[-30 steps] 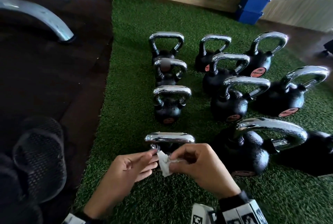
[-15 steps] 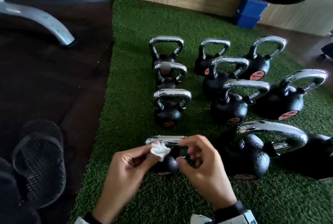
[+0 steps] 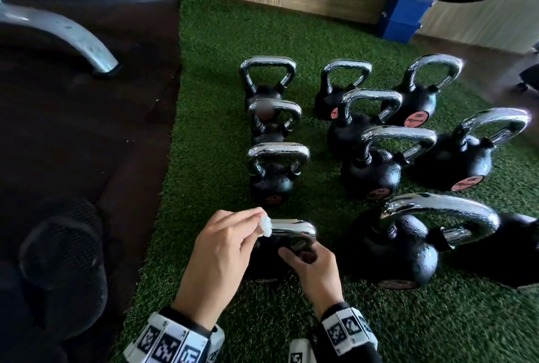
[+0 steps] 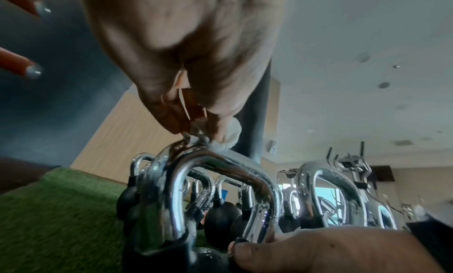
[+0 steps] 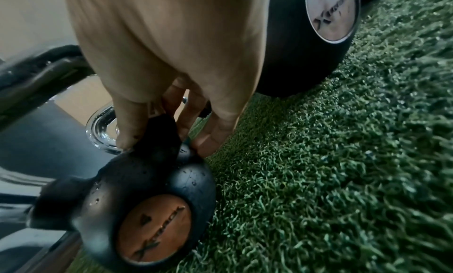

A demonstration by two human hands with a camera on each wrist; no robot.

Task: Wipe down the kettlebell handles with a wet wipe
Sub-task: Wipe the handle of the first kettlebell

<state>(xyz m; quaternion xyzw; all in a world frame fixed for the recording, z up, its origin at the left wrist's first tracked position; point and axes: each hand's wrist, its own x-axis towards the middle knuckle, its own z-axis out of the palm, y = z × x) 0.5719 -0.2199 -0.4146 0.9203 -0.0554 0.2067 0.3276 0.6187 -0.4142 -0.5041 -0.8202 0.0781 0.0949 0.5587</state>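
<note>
The nearest small black kettlebell [image 3: 271,260] stands on the green turf, its chrome handle [image 3: 294,228] facing me. My left hand [image 3: 256,222] pinches a bunched white wet wipe [image 3: 265,225] and presses it on the handle's left end. In the left wrist view the wipe [image 4: 220,141] sits on top of the handle's corner [image 4: 210,161]. My right hand [image 3: 297,254] grips the kettlebell at the right foot of the handle. In the right wrist view its fingers [image 5: 127,126] curl round the black horn above the orange-labelled body [image 5: 147,209].
Several more chrome-handled kettlebells stand in rows behind and to the right; a large one [image 3: 408,249] is close beside my right hand. Dark sandals [image 3: 64,260] and a metal machine leg [image 3: 73,38] lie on the dark floor at left. A blue box [image 3: 402,18] stands by the wall.
My right hand let go of the wipe and took hold of the kettlebell. My left hand bunched the wipe and carried it up onto the handle's left end.
</note>
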